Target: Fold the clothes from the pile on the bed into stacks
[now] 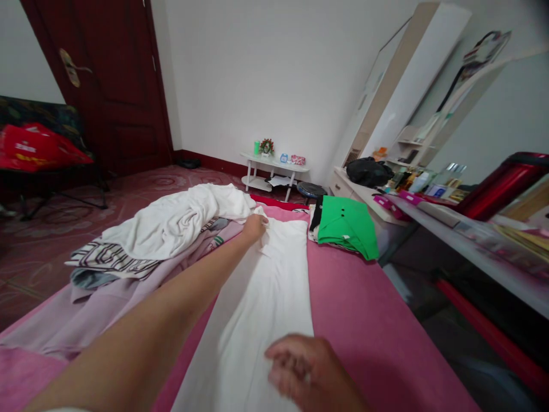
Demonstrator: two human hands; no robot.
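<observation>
A white garment [266, 286] lies stretched out lengthwise on a pink bed cover [364, 309]. My left hand [254, 227] reaches far forward and pinches the garment's far corner. My right hand [306, 366] rests near me on the garment's right edge, fingers curled and pressed onto the cloth. A pile of clothes lies left of the garment: a crumpled white piece [171, 220] on top, a black-and-white striped one [111, 260] and a lilac one [98, 309] beneath.
A folded green shirt [348, 226] sits at the bed's far right. A desk [472, 246] crowded with items runs along the right. A small white table [274, 169] stands by the far wall, a dark red door [111, 86] at left.
</observation>
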